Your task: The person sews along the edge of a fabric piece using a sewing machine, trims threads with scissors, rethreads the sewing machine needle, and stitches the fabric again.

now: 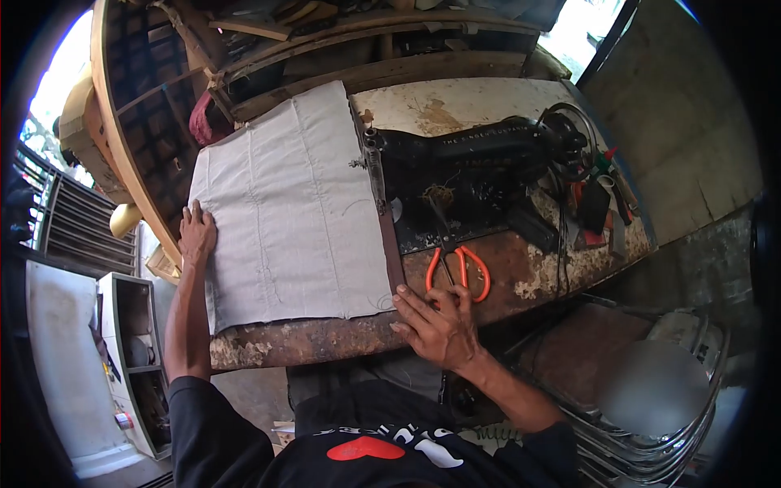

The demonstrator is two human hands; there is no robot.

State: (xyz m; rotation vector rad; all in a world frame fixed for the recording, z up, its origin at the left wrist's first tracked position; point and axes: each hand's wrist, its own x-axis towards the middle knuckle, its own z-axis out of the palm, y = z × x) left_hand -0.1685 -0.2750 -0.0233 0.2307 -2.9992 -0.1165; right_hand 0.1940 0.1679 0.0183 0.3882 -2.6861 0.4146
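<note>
A wide pale grey-white cloth (281,211) with several lengthwise seams lies spread on the sewing table. A dark brown strip (392,244) runs along its right side, partly under the presser area of a black sewing machine (480,154). My left hand (198,234) rests flat on the cloth's left edge, fingers stretched. My right hand (439,329) has its fingers extended at the near end of the brown strip. Just beyond those fingers lie scissors with orange handles (486,276), partly hidden by the hand; whether I touch them is unclear.
The worn wooden tabletop (309,342) has a curved front edge. Small tools and scraps (598,203) crowd its right end. A wooden shelf frame (374,65) stands behind. Stacked metal-framed chairs (708,390) are at the lower right, an open cabinet (134,325) at the left.
</note>
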